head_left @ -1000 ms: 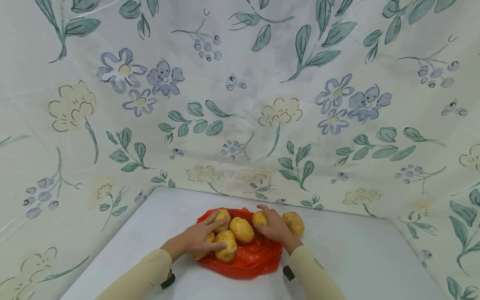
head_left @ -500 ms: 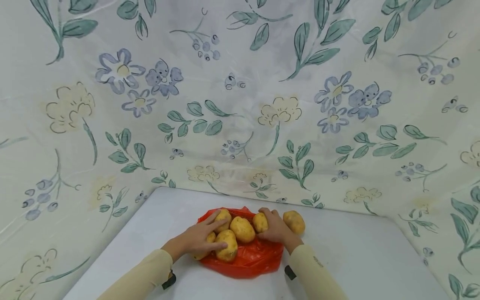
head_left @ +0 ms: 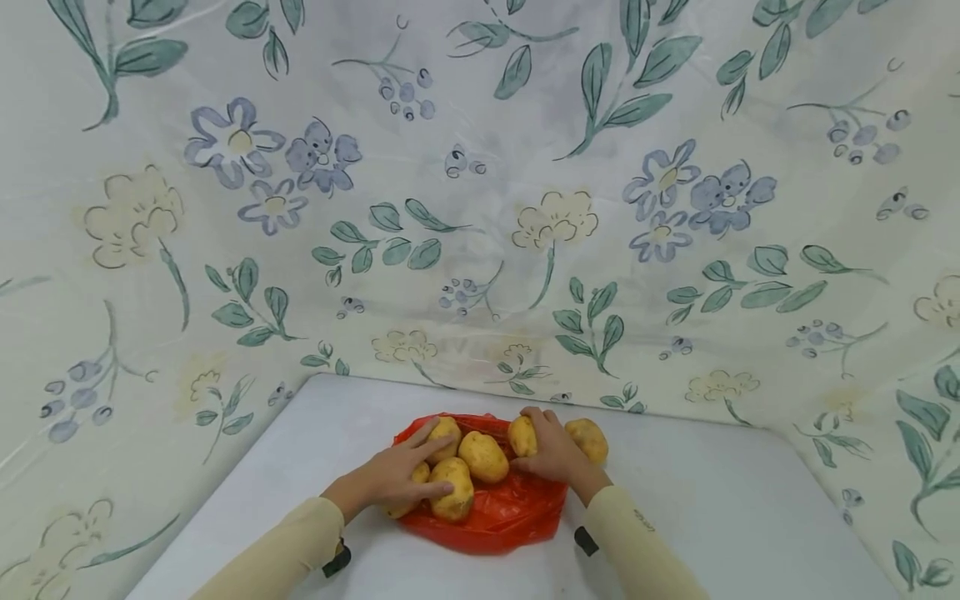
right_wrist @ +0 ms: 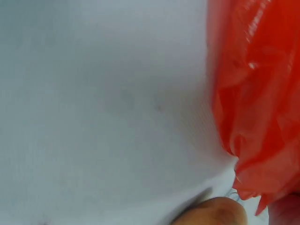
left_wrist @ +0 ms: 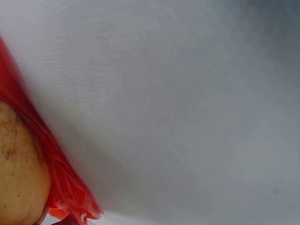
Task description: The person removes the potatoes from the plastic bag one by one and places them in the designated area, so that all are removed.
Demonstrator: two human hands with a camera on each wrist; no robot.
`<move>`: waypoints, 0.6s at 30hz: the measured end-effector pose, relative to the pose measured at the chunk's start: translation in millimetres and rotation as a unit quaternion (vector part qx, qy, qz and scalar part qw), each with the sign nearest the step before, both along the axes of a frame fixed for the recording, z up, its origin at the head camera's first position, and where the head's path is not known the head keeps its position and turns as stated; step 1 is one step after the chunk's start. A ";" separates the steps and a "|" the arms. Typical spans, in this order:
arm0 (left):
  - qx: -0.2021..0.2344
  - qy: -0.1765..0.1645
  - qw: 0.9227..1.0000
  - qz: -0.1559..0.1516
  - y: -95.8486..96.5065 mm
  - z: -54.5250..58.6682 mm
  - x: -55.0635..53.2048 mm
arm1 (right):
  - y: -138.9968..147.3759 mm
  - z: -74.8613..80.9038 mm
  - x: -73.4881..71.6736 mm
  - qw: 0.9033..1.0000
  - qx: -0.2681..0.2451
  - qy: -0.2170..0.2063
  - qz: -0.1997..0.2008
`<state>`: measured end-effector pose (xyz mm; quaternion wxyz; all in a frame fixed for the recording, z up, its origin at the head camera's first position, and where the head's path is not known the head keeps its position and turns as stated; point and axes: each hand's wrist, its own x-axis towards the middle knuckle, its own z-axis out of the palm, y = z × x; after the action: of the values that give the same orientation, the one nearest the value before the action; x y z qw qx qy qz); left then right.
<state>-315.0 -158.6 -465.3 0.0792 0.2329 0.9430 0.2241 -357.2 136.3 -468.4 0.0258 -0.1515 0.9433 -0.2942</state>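
Observation:
A red plastic bag (head_left: 491,533) lies on the white table with several potatoes on it. Fingers spread, my left hand (head_left: 393,477) rests over the potatoes on its left side, its thumb across the front potato (head_left: 452,500). At the bag's right side my right hand (head_left: 553,450) grips a potato (head_left: 522,437), fingers over its far side; the hand partly hides it. Between the hands sits another potato (head_left: 483,457). The left wrist view catches one potato (left_wrist: 21,173) against the red plastic; neither wrist view shows a grip.
One potato (head_left: 587,442) lies off the bag, just right of my right hand; a potato (right_wrist: 215,213) also shows low in the right wrist view. The white table (head_left: 705,508) meets a flower-patterned cloth (head_left: 480,333) at its back edge.
My right hand has shifted slightly, and the potato in it stands a little higher and more upright. The left hand stays on its potatoes.

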 end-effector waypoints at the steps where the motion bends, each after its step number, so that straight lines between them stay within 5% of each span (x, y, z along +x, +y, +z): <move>1: 0.000 0.000 1.000 0.000 -0.4 -0.6 -0.4 | 0.2 2.4 0.1 1.000 -0.002 0.004 0.003; 18: -0.001 0.005 1.000 0.000 -0.5 -2.3 -0.7 | 12.5 31.4 14.9 0.998 -0.023 0.054 0.029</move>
<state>-315.7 -159.1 -467.6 0.0749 0.2338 0.9435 0.2225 -342.3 148.8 -437.1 -0.0204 -0.1951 0.9316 -0.3061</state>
